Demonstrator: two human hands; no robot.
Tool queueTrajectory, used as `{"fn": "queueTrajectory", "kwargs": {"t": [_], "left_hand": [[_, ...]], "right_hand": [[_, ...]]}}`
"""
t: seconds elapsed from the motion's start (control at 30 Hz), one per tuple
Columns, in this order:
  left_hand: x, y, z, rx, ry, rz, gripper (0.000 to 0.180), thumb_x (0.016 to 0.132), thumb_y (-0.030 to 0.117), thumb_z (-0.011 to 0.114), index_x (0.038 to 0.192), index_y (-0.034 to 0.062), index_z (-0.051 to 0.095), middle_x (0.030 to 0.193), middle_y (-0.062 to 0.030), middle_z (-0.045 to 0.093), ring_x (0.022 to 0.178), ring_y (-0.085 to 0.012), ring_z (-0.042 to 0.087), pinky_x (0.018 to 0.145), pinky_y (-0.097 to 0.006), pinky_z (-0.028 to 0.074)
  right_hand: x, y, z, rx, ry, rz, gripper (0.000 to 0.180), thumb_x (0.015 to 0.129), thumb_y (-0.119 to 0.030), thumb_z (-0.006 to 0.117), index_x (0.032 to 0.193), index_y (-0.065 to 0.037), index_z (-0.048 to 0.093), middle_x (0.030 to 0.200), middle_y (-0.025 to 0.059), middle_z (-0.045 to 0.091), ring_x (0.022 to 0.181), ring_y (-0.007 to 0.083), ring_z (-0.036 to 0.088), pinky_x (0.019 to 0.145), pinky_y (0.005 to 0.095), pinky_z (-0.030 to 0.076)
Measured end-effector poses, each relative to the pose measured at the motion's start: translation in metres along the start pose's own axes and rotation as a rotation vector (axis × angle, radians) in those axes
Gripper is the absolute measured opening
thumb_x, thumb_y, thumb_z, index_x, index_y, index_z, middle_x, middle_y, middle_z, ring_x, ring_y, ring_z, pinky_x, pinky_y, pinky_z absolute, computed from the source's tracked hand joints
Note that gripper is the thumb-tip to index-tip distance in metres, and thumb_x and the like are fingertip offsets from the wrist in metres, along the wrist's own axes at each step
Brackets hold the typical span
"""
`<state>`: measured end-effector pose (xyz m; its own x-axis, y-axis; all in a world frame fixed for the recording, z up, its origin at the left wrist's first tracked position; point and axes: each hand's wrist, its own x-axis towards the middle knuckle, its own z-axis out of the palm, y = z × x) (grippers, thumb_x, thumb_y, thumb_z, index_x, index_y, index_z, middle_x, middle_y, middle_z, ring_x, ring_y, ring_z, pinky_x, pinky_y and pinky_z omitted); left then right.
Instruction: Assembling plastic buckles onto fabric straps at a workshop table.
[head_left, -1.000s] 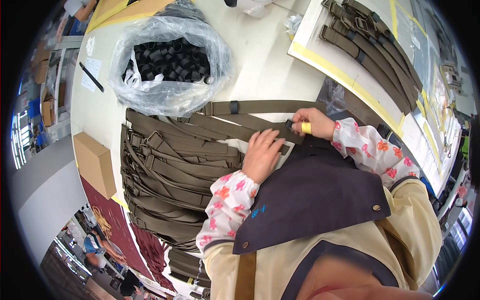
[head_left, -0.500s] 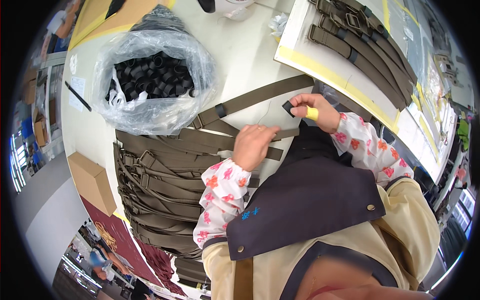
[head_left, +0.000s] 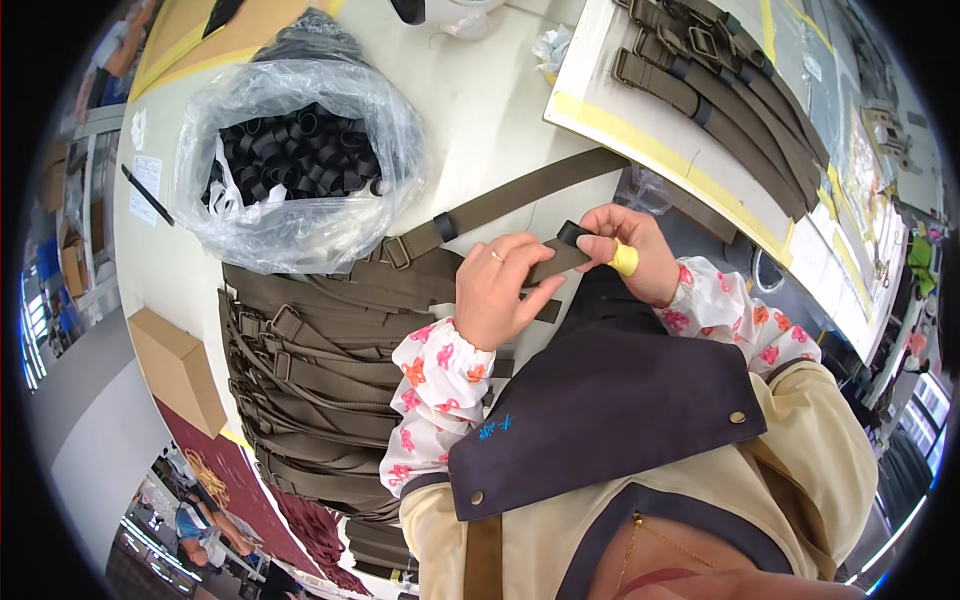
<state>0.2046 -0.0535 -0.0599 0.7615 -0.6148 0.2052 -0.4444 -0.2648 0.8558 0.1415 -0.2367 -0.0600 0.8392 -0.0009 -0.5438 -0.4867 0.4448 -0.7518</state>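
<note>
Olive strap [head_left: 520, 200] now lifted between left hand [head_left: 497, 300] and right hand [head_left: 625, 250].

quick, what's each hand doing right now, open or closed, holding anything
Left hand: closed, fingers pinching the olive webbing strap near its end.
Right hand: closed on the small black loop at the strap's end; a yellow cot covers one fingertip.

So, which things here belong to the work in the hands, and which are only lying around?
In use:
- left hand and right hand, pinching the olive strap end
- small black loop at the right fingers
- strap pile
- bag of black loops

Lying about:
- cardboard box
- finished straps on the board
- black pen
</note>
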Motion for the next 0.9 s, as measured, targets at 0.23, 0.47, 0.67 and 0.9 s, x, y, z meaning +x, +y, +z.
{"fn": "queueTrajectory", "kwargs": {"t": [0.23,0.47,0.67,0.9], "left_hand": [[-0.01,-0.007,0.003,0.192,0.085,0.207,0.026,0.058,0.006,0.074,0.079,0.0059,0.059,0.084,-0.0049,0.058,0.063,-0.0204,0.053,0.054,-0.031,0.041],[-0.017,-0.004,0.015,0.298,0.052,0.27,0.015,0.065,0.004,0.068,0.076,0.004,0.057,0.08,-0.0065,0.057,0.058,-0.0222,0.054,0.049,-0.031,0.042],[-0.019,-0.008,0.015,-0.003,-0.057,0.039,0.019,0.069,0.015,0.067,0.079,0.0038,0.055,0.076,-0.0108,0.056,0.054,-0.0253,0.055,0.047,-0.033,0.043],[-0.02,-0.018,-0.052,0.345,-0.208,0.036,0.02,0.07,0.024,0.069,0.071,0.0084,0.057,0.063,-0.0029,0.057,0.059,-0.0202,0.056,0.06,-0.031,0.04]], "right_hand": [[-0.004,0.0,0.011,0.13,0.05,0.118,0.022,0.079,-0.013,0.064,0.092,0.0,0.052,0.083,0.0035,0.056,0.073,0.0142,0.061,0.065,0.0249,0.052],[-0.002,-0.007,0.002,-0.044,-0.101,0.393,0.019,0.082,-0.018,0.061,0.086,-0.003,0.051,0.077,0.0072,0.059,0.074,0.0207,0.065,0.061,0.024,0.052],[0.011,-0.001,0.009,-0.183,-0.417,0.49,0.026,0.08,-0.023,0.063,0.08,0.0,0.052,0.072,0.0105,0.061,0.064,0.0185,0.065,0.054,0.024,0.052],[0.027,-0.014,0.016,-0.542,-0.474,0.095,0.021,0.086,-0.017,0.055,0.087,0.003,0.061,0.071,0.0093,0.064,0.058,0.017,0.062,0.055,0.0255,0.05]]}}
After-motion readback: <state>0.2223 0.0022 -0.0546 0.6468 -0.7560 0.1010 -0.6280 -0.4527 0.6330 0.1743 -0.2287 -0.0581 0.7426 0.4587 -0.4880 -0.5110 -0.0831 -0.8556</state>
